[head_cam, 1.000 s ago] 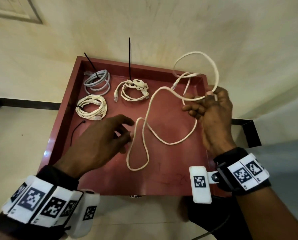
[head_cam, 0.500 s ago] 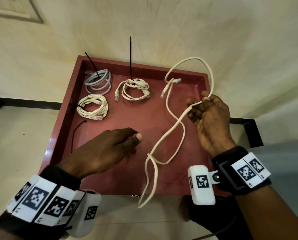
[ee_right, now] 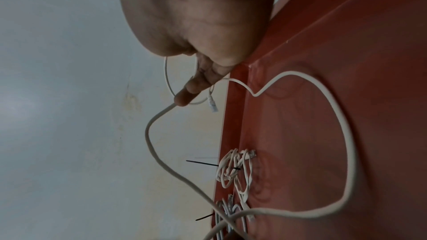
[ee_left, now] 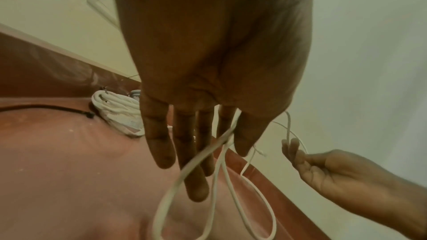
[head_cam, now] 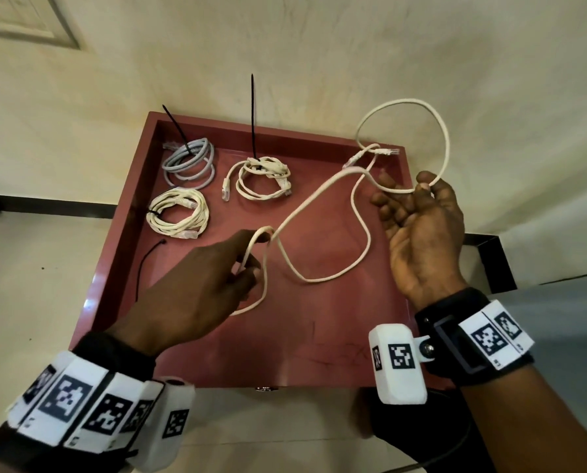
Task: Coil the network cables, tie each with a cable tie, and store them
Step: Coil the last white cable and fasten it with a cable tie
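A loose cream network cable (head_cam: 333,276) stretches between both hands above the red tray (head_cam: 285,353). My left hand (head_cam: 247,264) pinches a bend of it over the tray's middle; the left wrist view shows the cable (ee_left: 221,180) running between thumb and fingers and hanging in loops. My right hand (head_cam: 425,189), at the tray's right edge, pinches the cable between thumb and forefinger, with one round loop (head_cam: 445,138) standing above it. Both plugs (head_cam: 387,151) dangle beside that loop. A loose black cable tie (head_cam: 141,268) lies at the tray's left side.
Three tied coils lie at the tray's far left: a grey one (head_cam: 191,162), a cream one (head_cam: 177,213) and another cream one (head_cam: 263,177), two with long black tie tails sticking up. A cream wall (head_cam: 285,46) rises behind the tray. A black-edged ledge (head_cam: 490,261) runs right.
The bend that hung over the tray's front edge is now up in my left hand over the tray's middle. The loop above my right hand has widened and shifted right.
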